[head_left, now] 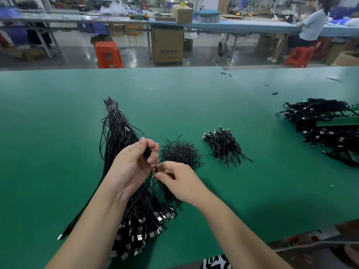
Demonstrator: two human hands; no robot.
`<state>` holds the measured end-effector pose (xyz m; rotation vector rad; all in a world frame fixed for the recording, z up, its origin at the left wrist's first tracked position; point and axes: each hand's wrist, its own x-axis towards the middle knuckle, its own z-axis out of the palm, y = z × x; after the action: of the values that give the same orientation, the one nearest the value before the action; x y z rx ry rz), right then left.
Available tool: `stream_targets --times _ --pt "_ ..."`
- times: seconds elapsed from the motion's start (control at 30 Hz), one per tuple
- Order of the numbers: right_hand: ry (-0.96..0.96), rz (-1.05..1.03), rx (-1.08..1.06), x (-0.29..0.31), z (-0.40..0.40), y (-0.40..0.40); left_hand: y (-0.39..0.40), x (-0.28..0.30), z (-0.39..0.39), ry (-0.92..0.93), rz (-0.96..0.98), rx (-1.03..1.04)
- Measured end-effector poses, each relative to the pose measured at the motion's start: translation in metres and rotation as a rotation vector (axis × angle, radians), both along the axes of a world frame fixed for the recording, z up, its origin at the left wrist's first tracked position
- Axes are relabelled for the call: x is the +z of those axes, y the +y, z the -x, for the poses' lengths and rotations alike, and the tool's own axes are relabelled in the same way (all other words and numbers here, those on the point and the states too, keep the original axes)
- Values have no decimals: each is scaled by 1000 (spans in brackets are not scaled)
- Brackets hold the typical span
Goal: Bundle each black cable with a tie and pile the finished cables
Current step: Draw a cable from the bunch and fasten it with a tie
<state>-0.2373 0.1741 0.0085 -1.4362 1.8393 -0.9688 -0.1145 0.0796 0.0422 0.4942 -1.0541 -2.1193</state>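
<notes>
Midway, I judge: the left hand (134, 162) grips a folded cable (148, 152), the right hand (175, 178) pinches its tie (156, 168) (small finished pile (225, 145) nearby), and the big unbundled sheaf (120, 133) remains.

- Long black cables (124, 171), bound at far end, fanned on mat, USB plugs nearest.
- Loose heap of black ties (179, 152) just right.
- Small pile of bundled cables (225, 145) further right.
</notes>
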Motion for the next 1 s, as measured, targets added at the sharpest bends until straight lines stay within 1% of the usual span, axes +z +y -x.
stream_targets --times 0.1,0.13,0.17,0.27,0.37,0.5,0.7,0.8,0.83,0.9,0.93,1.0 --pt "-309 60 50 7 3 -1 3 -1 2 -7 26 -82" --pt "-384 103 48 10 3 -1 4 0 2 -18 37 -113" --pt "-416 144 35 11 2 -2 5 0 2 -31 47 -146" --pt "-472 214 -5 11 2 -3 8 2 1 -114 127 -211" --pt "-529 230 -12 5 2 -2 8 6 -1 -190 195 -277" --pt "-489 249 -29 -2 2 1 7 20 -4 -319 276 -394" --pt "-550 238 -74 -10 0 4 18 34 7 -549 414 -371" --pt "-445 185 -112 -15 5 8 21 35 7 -617 450 -387" --pt "-399 174 -134 -15 9 10 21 36 7 -669 503 -375" --pt "-294 170 -171 -15 16 14 19 35 7 -850 727 -300" --pt "-196 174 -169 -15 20 15 19 34 6 -950 864 -238" --pt "76 159 -129 -13 24 16 21 33 9 -1037 1077 -117"
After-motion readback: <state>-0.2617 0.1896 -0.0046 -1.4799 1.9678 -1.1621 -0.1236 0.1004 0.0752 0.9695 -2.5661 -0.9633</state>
